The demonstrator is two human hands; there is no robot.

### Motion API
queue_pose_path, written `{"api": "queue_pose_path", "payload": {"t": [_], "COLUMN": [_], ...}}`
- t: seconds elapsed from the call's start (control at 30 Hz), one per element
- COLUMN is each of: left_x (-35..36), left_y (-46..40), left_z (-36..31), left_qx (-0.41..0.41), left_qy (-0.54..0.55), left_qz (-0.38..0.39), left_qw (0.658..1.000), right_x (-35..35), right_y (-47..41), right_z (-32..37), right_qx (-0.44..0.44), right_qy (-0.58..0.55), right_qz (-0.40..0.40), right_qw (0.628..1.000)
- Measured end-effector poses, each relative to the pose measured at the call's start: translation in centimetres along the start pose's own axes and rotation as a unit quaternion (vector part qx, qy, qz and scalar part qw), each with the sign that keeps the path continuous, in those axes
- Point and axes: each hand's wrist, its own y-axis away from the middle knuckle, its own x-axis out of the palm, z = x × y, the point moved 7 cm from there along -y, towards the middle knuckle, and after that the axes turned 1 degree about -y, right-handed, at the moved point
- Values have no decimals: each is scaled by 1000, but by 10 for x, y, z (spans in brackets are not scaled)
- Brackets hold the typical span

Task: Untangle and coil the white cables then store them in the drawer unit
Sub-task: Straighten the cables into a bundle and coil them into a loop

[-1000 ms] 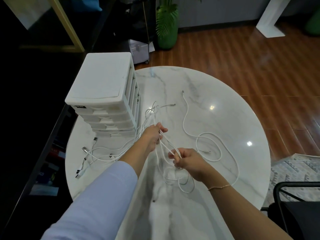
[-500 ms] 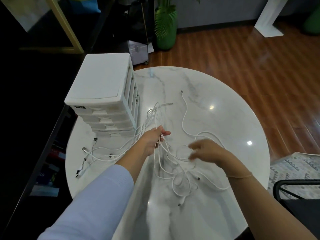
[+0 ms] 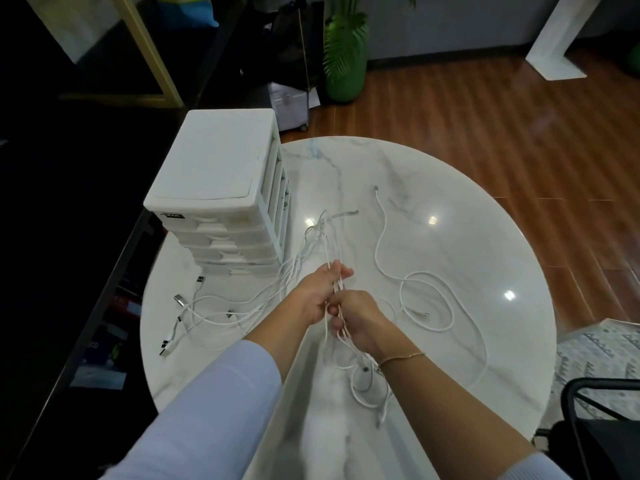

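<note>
White cables (image 3: 313,251), several strands bunched together, run through both my hands over the middle of the marble table (image 3: 485,237). My left hand (image 3: 313,294) has its fingers curled round the bundle, thumb side up; strands rise from it toward the drawer unit (image 3: 221,188) and fan out to the left. My right hand (image 3: 356,317) sits just below and touching the left, fingers closed on the same strands, pinching them near the knuckles. Below the right wrist, loose loops hang and lie on the tabletop w/ a connector end (image 3: 380,419) at the bottom. A thin bracelet (image 3: 401,358) is on that wrist.

Left of my hands: more cable lying flat, approx. four USB plugs (image 3: 178,299) spread near the table's edge. Right of my hands: a separate cable (image 3: 426,296) lies apart from the bundle, looped once, its far tip pointing away from me.

Drawer unit: white plastic, upright at the table's left-rear edge, all drawers shut. Cannot tell how many strands are in the grip.

Beyond: wood floor (image 3: 485,116), green potted plant (image 3: 344,53), black chair (image 3: 602,420) at lower right, patterned rug (image 3: 595,355).
</note>
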Motion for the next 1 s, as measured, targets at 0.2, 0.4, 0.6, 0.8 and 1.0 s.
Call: {"api": "queue_pose_path", "payload": {"t": [0.2,0.4,0.6,0.8,1.0], "left_x": [8,9,5,6,3], "left_y": [0,-12,-39,-49,-54], "left_z": [2,-27,-38,-27,-25], "left_qx": [-28,-28,-36,-104,-106], "left_qy": [22,75,56,29,58], "left_qz": [13,34,-43,-73,-68], "left_qw": [999,996,997,992,990], "right_x": [-3,-3,-11,-11,-37], "right_y": [-6,-8,3,12,-14], "right_z": [-1,-11,12,15,-15], "right_qx": [-37,-42,-238,-340,-187], "right_qy": [-91,-31,220,309,239], "right_qz": [-8,-2,-92,-130,-138], "right_qw": [995,999,941,879,943]}}
